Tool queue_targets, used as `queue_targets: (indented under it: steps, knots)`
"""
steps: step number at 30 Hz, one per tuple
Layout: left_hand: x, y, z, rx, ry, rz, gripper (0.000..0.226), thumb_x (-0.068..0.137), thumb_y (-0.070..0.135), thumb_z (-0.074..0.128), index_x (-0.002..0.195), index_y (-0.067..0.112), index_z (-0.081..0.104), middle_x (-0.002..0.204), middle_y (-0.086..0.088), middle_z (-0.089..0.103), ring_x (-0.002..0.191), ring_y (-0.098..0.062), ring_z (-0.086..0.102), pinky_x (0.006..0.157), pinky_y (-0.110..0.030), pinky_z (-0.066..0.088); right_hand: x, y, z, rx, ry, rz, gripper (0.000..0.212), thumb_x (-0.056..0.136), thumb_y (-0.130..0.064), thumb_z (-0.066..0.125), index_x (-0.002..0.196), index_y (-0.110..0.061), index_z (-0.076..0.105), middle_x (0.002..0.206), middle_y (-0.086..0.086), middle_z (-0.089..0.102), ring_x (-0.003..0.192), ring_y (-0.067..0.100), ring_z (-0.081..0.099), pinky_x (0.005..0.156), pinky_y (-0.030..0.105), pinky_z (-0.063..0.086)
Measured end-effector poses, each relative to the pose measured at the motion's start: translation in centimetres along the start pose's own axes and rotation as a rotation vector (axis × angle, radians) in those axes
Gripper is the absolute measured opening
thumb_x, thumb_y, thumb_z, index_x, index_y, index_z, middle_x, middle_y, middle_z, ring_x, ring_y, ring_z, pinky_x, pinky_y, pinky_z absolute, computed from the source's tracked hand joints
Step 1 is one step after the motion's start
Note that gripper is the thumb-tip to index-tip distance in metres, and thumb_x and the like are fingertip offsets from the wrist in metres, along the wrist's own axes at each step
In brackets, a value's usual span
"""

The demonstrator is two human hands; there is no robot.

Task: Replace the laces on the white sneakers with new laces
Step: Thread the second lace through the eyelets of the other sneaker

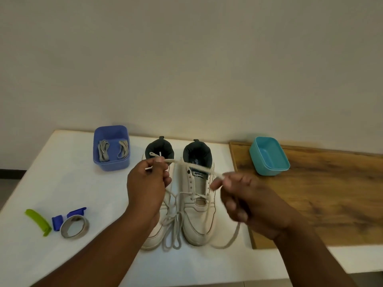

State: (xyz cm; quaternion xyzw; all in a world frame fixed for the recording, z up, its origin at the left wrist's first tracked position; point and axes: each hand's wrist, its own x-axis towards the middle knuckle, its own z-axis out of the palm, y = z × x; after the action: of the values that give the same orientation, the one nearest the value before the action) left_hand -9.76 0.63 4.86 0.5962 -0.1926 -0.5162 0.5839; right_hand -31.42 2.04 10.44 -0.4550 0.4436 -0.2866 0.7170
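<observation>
Your left hand (148, 181) and right hand (238, 195) each pinch the old lace (182, 162), stretched between them above the right-hand sneaker (199, 214); the pair stands on the white table (62, 162). Judgement: lace is light, limp, tangle-prone; grip near the stiff aglet. New laces (113, 151) wait in the blue tub (112, 164). Left-hand sneaker (155, 235) is mostly hidden; right fingers are motion-blurred.

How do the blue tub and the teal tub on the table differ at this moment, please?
The blue tub holds two bundled grey laces; the teal tub shows nothing inside. The blue tub stands on the white tabletop left of the sneakers; the teal tub sits on the wooden board to their right. Both are open-topped and rectangular with rounded corners.
</observation>
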Motion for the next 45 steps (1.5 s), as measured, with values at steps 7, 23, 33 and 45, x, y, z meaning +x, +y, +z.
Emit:
queue_targets:
  steps: [7, 23, 33, 45]
  knots:
    - [-2.2, -0.6, 0.8, 0.313, -0.449, 0.075, 0.016, 0.1, 0.013, 0.057, 0.103, 0.016, 0.073, 0.088, -0.005, 0.075, 0.073, -0.014, 0.068, 0.071, -0.024, 0.059, 1.2, 1.8, -2.4, -0.675, 1.072, -0.466, 0.017, 0.098, -0.025, 0.065, 0.114, -0.025, 0.07, 0.113, -0.009, 0.063, 0.103, -0.004, 0.059, 0.084, 0.014, 0.05]
    - [-1.8, -1.8, 0.1, 0.763, -0.678, 0.055, 0.023, 0.106, 0.029, 0.044, 0.129, 0.031, 0.046, 0.095, 0.004, 0.074, 0.077, -0.011, 0.073, 0.078, -0.035, 0.061, 3.7, 5.2, 0.4, -1.066, 0.247, -0.317, 0.015, 0.097, -0.026, 0.068, 0.107, -0.034, 0.077, 0.094, -0.018, 0.068, 0.088, 0.002, 0.061, 0.076, 0.018, 0.05]
    - [-0.1, -3.2, -0.3, 1.018, -0.388, 0.395, 0.024, 0.101, 0.027, 0.055, 0.123, 0.028, 0.066, 0.11, 0.014, 0.067, 0.081, 0.003, 0.054, 0.07, -0.002, 0.033, 5.7, 7.6, 1.8, -1.463, 0.68, -0.34, 0.006, 0.086, -0.033, 0.075, 0.088, -0.037, 0.078, 0.157, 0.004, 0.043, 0.15, 0.035, 0.023, 0.115, 0.052, 0.03]
    - [0.9, -3.7, -0.1, 0.994, -0.388, 0.373, 0.012, 0.094, 0.024, 0.066, 0.096, 0.029, 0.076, 0.089, 0.013, 0.069, 0.069, 0.005, 0.056, 0.066, 0.0, 0.034, 6.2, 7.2, 2.1, -0.959, 0.558, -0.126, 0.038, 0.086, -0.02, 0.076, 0.077, -0.055, 0.063, 0.165, -0.022, 0.019, 0.156, 0.019, -0.001, 0.124, 0.051, 0.009]
